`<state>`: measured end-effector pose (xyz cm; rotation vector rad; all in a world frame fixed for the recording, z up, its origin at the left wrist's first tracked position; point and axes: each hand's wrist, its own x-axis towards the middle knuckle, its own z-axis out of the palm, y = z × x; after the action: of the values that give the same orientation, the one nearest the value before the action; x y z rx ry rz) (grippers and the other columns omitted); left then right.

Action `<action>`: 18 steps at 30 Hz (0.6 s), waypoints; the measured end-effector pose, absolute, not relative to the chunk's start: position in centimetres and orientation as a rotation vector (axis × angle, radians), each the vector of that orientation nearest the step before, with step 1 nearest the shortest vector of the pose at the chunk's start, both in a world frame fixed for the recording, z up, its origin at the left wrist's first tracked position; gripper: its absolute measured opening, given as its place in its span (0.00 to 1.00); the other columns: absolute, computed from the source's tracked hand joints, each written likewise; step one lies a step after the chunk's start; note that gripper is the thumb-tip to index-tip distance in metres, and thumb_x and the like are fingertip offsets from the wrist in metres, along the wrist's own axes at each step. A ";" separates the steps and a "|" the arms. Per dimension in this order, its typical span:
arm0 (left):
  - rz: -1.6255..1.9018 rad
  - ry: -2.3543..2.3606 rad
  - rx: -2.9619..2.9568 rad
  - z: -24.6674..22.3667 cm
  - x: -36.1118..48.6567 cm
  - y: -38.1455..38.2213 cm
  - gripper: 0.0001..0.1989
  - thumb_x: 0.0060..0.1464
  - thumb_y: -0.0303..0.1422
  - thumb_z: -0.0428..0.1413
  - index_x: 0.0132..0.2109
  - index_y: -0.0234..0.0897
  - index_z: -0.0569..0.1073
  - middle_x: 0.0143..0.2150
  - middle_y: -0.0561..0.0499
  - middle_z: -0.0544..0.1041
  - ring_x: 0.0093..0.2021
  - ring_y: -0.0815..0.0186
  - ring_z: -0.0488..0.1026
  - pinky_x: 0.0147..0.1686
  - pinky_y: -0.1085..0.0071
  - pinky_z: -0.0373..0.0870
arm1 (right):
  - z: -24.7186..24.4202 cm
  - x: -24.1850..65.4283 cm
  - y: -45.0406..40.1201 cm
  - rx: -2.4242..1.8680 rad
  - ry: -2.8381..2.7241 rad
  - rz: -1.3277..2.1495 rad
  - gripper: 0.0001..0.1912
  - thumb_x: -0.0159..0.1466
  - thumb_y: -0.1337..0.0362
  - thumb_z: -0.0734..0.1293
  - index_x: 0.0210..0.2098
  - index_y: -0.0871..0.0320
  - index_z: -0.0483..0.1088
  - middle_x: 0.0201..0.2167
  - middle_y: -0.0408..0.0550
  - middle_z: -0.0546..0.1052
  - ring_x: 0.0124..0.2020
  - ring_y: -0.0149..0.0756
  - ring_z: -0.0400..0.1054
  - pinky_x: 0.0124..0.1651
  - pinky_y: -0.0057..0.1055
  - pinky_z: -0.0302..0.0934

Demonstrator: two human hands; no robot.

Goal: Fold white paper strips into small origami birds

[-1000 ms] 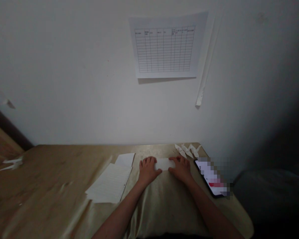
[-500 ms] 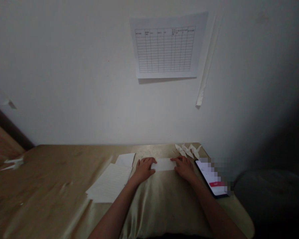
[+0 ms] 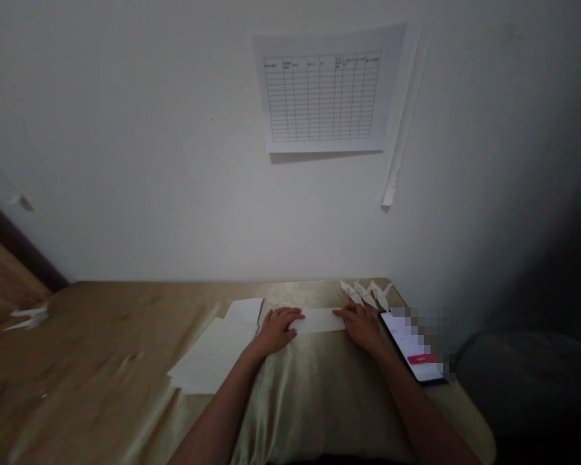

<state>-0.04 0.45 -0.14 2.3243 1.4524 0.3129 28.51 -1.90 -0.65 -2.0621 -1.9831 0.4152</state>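
A small white rectangular paper (image 3: 318, 320) lies flat on the cloth-covered table (image 3: 310, 394) between my hands. My left hand (image 3: 277, 330) rests on its left end, fingers spread, with fingertips touching the paper. At the right end my right hand (image 3: 359, 324) touches the top edge and corner with its fingers apart. Left of my left hand is a stack of white sheets (image 3: 213, 358). Several folded white paper pieces (image 3: 365, 294) sit just behind my right hand.
A phone (image 3: 411, 349) with a lit screen lies right of my right hand. A printed chart (image 3: 326, 97) hangs on the wall behind the table. Paper scraps (image 3: 29, 316) are at the table's far left.
Both hands have shifted slightly outward along the small paper, my left hand to the left and my right hand to the right.
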 end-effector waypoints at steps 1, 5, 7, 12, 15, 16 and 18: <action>0.316 1.455 2.320 0.0 0.0 0.4 0.28 0.57 0.27 0.57 0.64 0.54 0.75 0.72 0.54 0.72 0.74 0.59 0.62 0.75 0.50 0.50 | -0.6 28.5 -1.9 -2.061 -1.978 0.413 0.25 0.71 0.65 0.60 0.62 0.38 0.75 0.66 0.46 0.72 0.67 0.45 0.62 0.67 0.42 0.54; 0.374 1.522 2.283 0.5 1.2 -0.5 0.21 0.60 0.35 0.60 0.60 0.51 0.78 0.70 0.52 0.74 0.72 0.56 0.64 0.75 0.49 0.50 | -0.4 27.8 -2.4 -2.075 -1.948 0.415 0.23 0.70 0.54 0.65 0.64 0.40 0.74 0.67 0.48 0.69 0.69 0.49 0.60 0.69 0.46 0.52; 0.428 1.614 2.267 0.6 2.3 -1.1 0.20 0.59 0.38 0.62 0.58 0.48 0.78 0.68 0.50 0.75 0.72 0.53 0.64 0.74 0.46 0.49 | -0.3 27.2 -2.8 -2.083 -1.934 0.393 0.28 0.65 0.51 0.71 0.64 0.42 0.73 0.67 0.50 0.68 0.70 0.52 0.58 0.70 0.48 0.50; 0.481 1.793 2.271 0.4 5.1 -2.4 0.20 0.59 0.43 0.63 0.56 0.44 0.75 0.65 0.45 0.75 0.69 0.47 0.64 0.74 0.42 0.48 | -0.5 25.6 -3.4 -2.080 -1.877 0.301 0.30 0.62 0.50 0.73 0.63 0.45 0.73 0.65 0.53 0.69 0.69 0.55 0.58 0.71 0.50 0.47; 0.501 1.854 2.245 0.3 6.1 -2.6 0.22 0.57 0.46 0.64 0.56 0.44 0.75 0.65 0.44 0.74 0.69 0.45 0.64 0.73 0.41 0.47 | -0.9 24.9 -3.5 -2.069 -1.845 0.255 0.32 0.60 0.46 0.74 0.62 0.47 0.73 0.65 0.56 0.69 0.69 0.57 0.58 0.71 0.53 0.46; 0.505 1.867 2.241 0.4 6.2 -2.7 0.23 0.57 0.47 0.64 0.56 0.44 0.74 0.65 0.43 0.74 0.69 0.44 0.64 0.73 0.41 0.47 | -1.0 24.7 -3.5 -2.066 -1.837 0.239 0.33 0.60 0.44 0.74 0.61 0.48 0.74 0.65 0.57 0.68 0.68 0.57 0.58 0.72 0.53 0.46; 0.506 1.885 2.234 0.4 6.5 -2.7 0.24 0.57 0.48 0.64 0.56 0.45 0.74 0.65 0.43 0.74 0.68 0.43 0.64 0.73 0.41 0.47 | -1.2 24.5 -3.5 -2.065 -1.819 0.215 0.34 0.59 0.43 0.75 0.60 0.49 0.74 0.65 0.57 0.68 0.68 0.57 0.58 0.71 0.53 0.46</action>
<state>6.48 -2.74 0.39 2.2337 1.8848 0.5059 24.50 -3.47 -1.22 -2.0653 -1.8190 0.2152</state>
